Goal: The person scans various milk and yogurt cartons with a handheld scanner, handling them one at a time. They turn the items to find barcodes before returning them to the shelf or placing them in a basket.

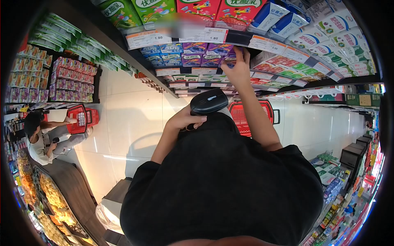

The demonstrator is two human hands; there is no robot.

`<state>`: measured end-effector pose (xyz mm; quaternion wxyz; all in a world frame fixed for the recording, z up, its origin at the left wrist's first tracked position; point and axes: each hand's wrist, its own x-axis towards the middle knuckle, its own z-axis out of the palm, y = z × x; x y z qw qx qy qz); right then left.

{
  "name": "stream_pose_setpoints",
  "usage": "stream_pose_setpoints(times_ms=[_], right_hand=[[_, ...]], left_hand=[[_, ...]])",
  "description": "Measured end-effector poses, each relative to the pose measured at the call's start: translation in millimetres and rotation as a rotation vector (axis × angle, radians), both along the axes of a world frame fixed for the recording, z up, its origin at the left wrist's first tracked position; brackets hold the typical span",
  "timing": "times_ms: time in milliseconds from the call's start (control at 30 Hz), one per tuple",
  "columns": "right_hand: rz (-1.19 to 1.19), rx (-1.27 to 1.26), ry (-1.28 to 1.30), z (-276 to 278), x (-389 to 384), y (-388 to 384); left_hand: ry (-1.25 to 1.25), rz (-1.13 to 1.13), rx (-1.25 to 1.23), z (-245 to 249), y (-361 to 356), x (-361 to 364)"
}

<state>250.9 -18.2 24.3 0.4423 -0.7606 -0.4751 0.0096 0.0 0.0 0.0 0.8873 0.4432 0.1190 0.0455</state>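
Observation:
In my left hand (184, 120) is a black handheld barcode scanner (209, 102), its wide head facing up in front of my body. My right hand (239, 70) reaches up to the shelf at the end of a row of purple drink cartons (191, 60). Its thumb and fingers curl around the end purple carton (230, 60), which the hand partly covers. A dark gap lies just right of my fingers. Blue cartons (171, 59) stand at the left of the purple ones.
Price labels (156, 38) line the shelf edges. Large green and red drink boxes (198, 11) sit above. A red shopping basket (267, 110) is on the floor below my right arm. At left, another person (41, 141) holds a dark device beside a second red basket (76, 119).

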Motion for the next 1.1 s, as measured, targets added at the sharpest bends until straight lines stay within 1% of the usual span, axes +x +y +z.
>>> stream_pose_setpoints(times_ms=[100, 167, 233, 300, 367, 400, 467, 567, 633, 700, 767, 833, 900, 967, 1000, 1100], right_hand=[[-0.001, 0.059, -0.092, -1, 6, -8], [0.005, 0.176, -0.187, -10, 11, -20], [-0.001, 0.202, -0.164, -18, 19, -38], [-0.064, 0.219, -0.257, -16, 26, -60], [-0.235, 0.294, -0.176, -18, 36, -71], [-0.234, 0.319, -0.184, -17, 43, -71], [-0.439, 0.366, -0.115, -12, 56, -72], [-0.48, 0.366, -0.106, 5, 75, -66], [-0.479, 0.404, -0.09, 12, 87, -63], [-0.482, 0.356, -0.121, 13, 90, -61], [-0.474, 0.389, -0.108, 11, 90, -59], [-0.471, 0.378, -0.052, 14, 84, -62], [-0.478, 0.368, -0.051, 3, 86, -70], [-0.365, 0.328, 0.096, 3, 91, -77], [-0.334, 0.334, 0.096, -1, 95, -81], [-0.314, 0.299, 0.101, 0, 95, -88]], left_hand=[[-0.005, 0.026, 0.012, -1, 0, 5], [0.011, -0.009, -0.029, -6, 2, 3], [0.001, -0.02, -0.035, -9, 2, 1], [-0.014, -0.025, -0.034, -11, -1, 1], [-0.015, -0.004, -0.067, -10, -3, 2], [-0.054, -0.011, -0.083, -4, -2, 5], [-0.084, -0.016, -0.106, -2, 0, 9], [-0.06, -0.04, -0.054, -4, 1, 20], [-0.011, -0.037, 0.014, 1, -1, 29], [0.015, -0.041, 0.018, 4, -5, 36], [0.007, -0.017, -0.053, 6, -11, 42], [-0.009, 0.001, -0.048, 0, -13, 50], [-0.002, -0.069, -0.122, -9, -14, 60], [0.16, -0.025, -0.162, 12, -21, 71], [0.132, 0.018, -0.1, 9, -26, 78], [0.254, -0.003, -0.047, 12, -37, 89]])
